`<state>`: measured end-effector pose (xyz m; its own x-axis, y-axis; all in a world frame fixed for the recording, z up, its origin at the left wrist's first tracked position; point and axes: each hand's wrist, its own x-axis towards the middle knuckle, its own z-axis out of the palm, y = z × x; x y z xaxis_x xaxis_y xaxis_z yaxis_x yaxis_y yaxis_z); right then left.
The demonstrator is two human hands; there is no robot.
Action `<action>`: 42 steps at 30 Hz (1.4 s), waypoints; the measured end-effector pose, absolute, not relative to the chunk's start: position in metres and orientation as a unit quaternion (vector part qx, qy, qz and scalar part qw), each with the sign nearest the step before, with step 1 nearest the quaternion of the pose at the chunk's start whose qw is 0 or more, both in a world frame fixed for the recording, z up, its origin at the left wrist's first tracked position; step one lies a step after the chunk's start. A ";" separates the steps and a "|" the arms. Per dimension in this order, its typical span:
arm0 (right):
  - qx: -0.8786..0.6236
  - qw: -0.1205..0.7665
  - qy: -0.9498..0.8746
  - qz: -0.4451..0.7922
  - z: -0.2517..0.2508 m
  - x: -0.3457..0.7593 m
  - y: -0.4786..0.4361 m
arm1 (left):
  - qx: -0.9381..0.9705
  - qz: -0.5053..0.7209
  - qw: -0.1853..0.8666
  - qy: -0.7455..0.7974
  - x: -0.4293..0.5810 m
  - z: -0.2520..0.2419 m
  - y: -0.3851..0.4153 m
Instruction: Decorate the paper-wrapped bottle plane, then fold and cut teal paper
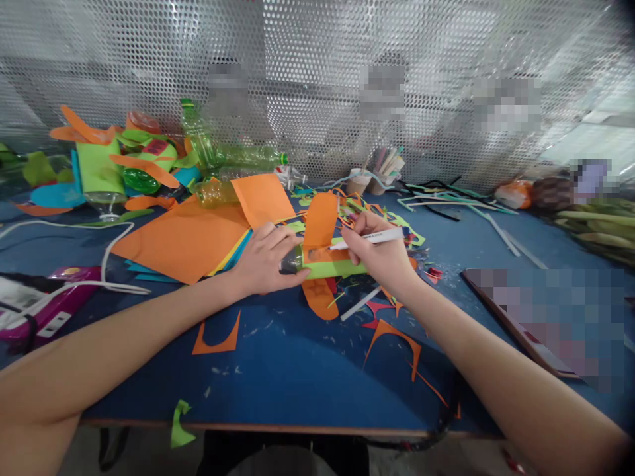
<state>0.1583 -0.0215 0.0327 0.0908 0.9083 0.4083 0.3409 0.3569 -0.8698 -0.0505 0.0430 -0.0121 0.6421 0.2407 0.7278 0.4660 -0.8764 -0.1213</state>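
Right grip (pixel 380 259), seen in the head view, has thumb and fingers pinching a slim, smooth white marker (pixel 381 237), its blue end pointing away to the right. I see the dark tip at a long orange paper strip (pixel 320 217), though I cannot tell whether it touches. Left grip (pixel 266 259) is curled around the clear, glossy end of a plastic bottle (pixel 292 262), thumb on the near side. The bottle lies on its side between my two hands, its body wrapped in matte lime-green paper (pixel 342 268). The strip, rounded at both ends, sits crosswise to it, and its near end bears a faint star shape.

Beneath it all I have a blue surface (pixel 278 387), smooth but speckled with pale bits. Beside the left hand lies a stack of flat orange sheets (pixel 186 239), with yellow and blue edges peeping out. Nearer me are an orange offcut (pixel 218 340) with a deep curved notch and a thin orange arch (pixel 397 330); a straight white stick (pixel 360 304) rests near the bottle. Farther back I make out shiny, see-through green bottles (pixel 243 156), crumpled shreds and a silvery sheet (pixel 317 39) punched with round holes.
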 end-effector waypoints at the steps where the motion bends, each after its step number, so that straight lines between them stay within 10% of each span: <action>1: -0.503 0.542 -0.619 0.265 0.033 0.158 -0.021 | -0.894 -0.373 0.150 -0.198 -0.051 -0.012 0.043; 42: -0.522 0.515 -0.635 0.242 0.034 0.160 -0.020 | -0.895 -0.374 0.135 -0.200 -0.051 -0.012 0.042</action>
